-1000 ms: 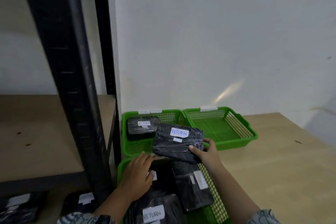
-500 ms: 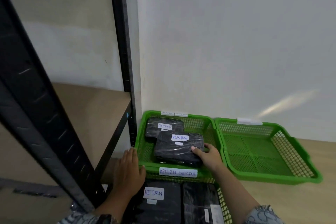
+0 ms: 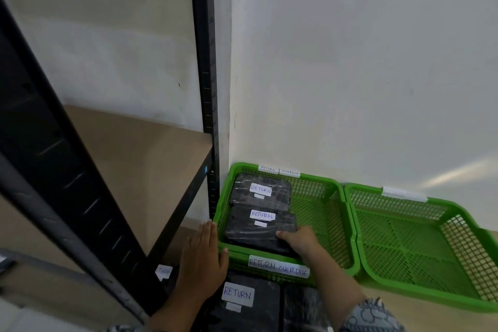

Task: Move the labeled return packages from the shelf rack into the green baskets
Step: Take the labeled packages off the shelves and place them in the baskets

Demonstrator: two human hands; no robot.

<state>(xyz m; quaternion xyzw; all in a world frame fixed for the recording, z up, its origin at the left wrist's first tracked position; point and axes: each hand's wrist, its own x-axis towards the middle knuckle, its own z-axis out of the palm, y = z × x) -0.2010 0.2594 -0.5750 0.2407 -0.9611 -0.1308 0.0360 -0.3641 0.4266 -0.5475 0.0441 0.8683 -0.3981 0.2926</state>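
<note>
Your right hand (image 3: 301, 241) grips the near package (image 3: 260, 226) inside the basket (image 3: 327, 226); left hand (image 3: 203, 256) open, flat beside its rim.

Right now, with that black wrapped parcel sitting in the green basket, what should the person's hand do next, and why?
Probably let go and draw the right hand back. The black plastic-wrapped package marked RETURN already lies flat inside the green mesh basket labelled RETURN OVERDUE, in front of another such package, so nothing seems left to place. The left hand rests open at the basket's corner.
</note>
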